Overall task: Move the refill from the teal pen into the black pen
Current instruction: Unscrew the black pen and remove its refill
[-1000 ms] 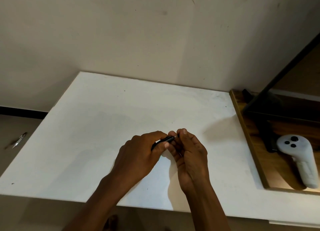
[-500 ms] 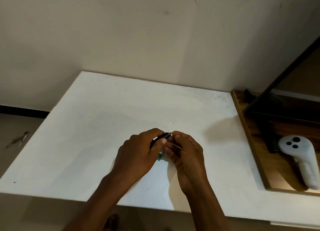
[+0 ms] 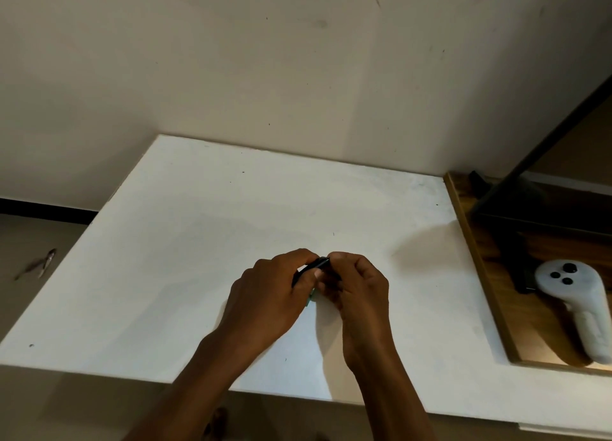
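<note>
My left hand (image 3: 265,295) grips the black pen (image 3: 311,267), its tip pointing to two o'clock. My right hand (image 3: 356,291) pinches at that tip; the refill is hidden, so I can't tell how deep it sits. A teal sliver (image 3: 310,300) peeks below my left thumb. On the table (image 3: 198,225), I judge insertion nearly done; closing remains. Half a second ago, a thin refill showed by my right fingers; now it's gone.

Black pen (image 3: 311,267) – slim, tilted, mostly hidden between hands; teal pen (image 3: 309,301) – sliver showing below.
</note>
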